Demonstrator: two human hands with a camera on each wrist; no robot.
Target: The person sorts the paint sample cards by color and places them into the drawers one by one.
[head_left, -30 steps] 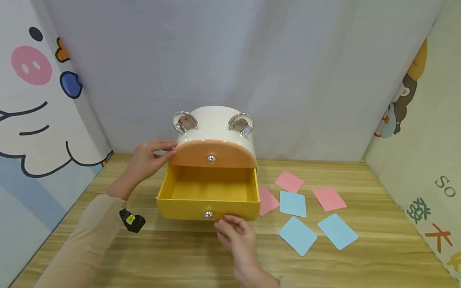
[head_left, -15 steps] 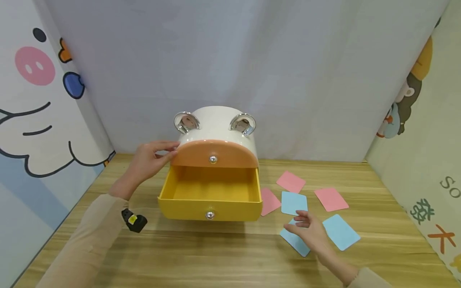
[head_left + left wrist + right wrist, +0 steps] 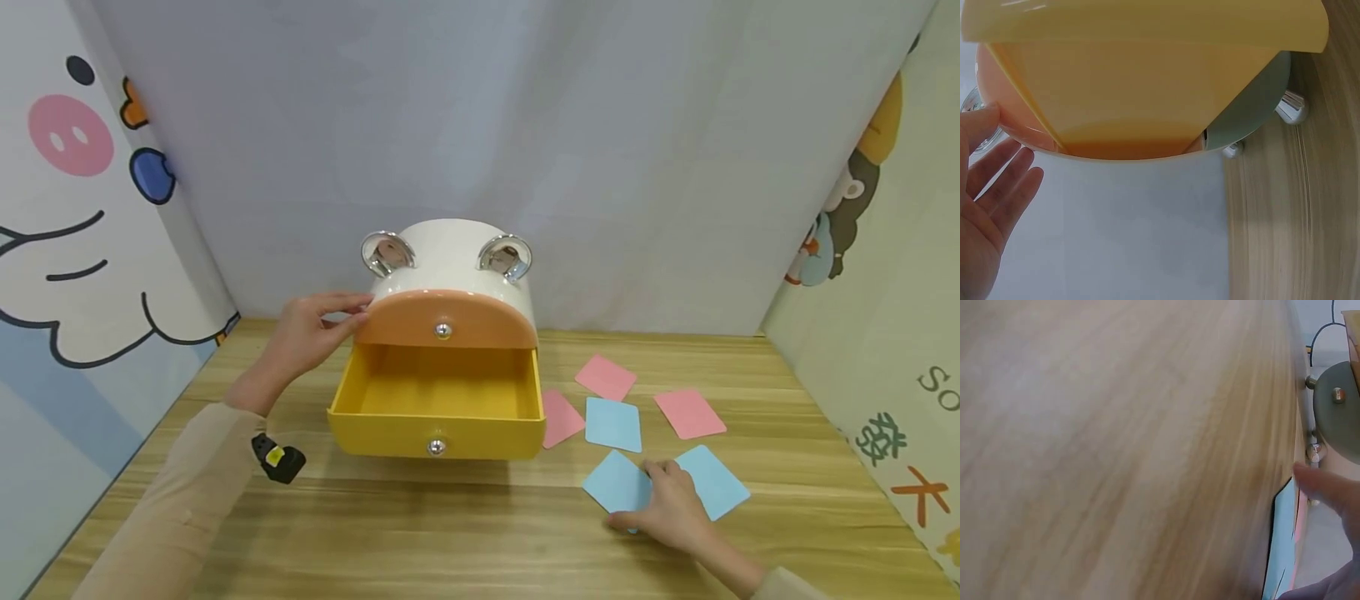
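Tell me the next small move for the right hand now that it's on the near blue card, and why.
Probably pinch the blue card by its near edge and lift it. The right hand lies flat on it, the yellow drawer stands open, and the left hand steadies the organizer.

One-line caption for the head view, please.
Left hand steadies a bear-eared drawer box with its yellow drawer open, while the right hand presses on a blue card on the wooden table.
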